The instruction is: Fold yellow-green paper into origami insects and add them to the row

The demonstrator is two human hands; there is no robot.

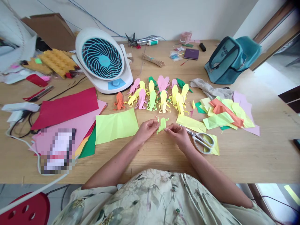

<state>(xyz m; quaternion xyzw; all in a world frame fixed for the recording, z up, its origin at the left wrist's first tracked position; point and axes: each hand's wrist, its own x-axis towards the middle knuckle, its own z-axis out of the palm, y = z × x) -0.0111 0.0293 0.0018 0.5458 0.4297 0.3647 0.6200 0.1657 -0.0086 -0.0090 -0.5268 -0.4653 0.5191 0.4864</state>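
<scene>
Between my two hands is a small light-green folded paper frog [162, 124] with thin legs. My left hand [148, 128] pinches its left side. The fingers of my right hand [178, 133] are closed on its lower right edge. Just beyond stand several folded paper frogs in rows, among them an orange one [119, 101], a pink one [141, 99], a green one [152, 100] and a yellow one [163, 102]. Scissors [203, 142] with white handles lie beside my right hand, partly over yellow paper [214, 147]. A creased lime sheet [116, 126] lies left of my left hand.
A white fan [103, 61] stands at the back left. Stacked coloured sheets [67, 109] and a blurred phone [59, 150] lie at left. Paper scraps [228, 112], a grey cloth [208, 89] and a teal bag [232, 61] are at right. A stick bundle [153, 60] lies behind.
</scene>
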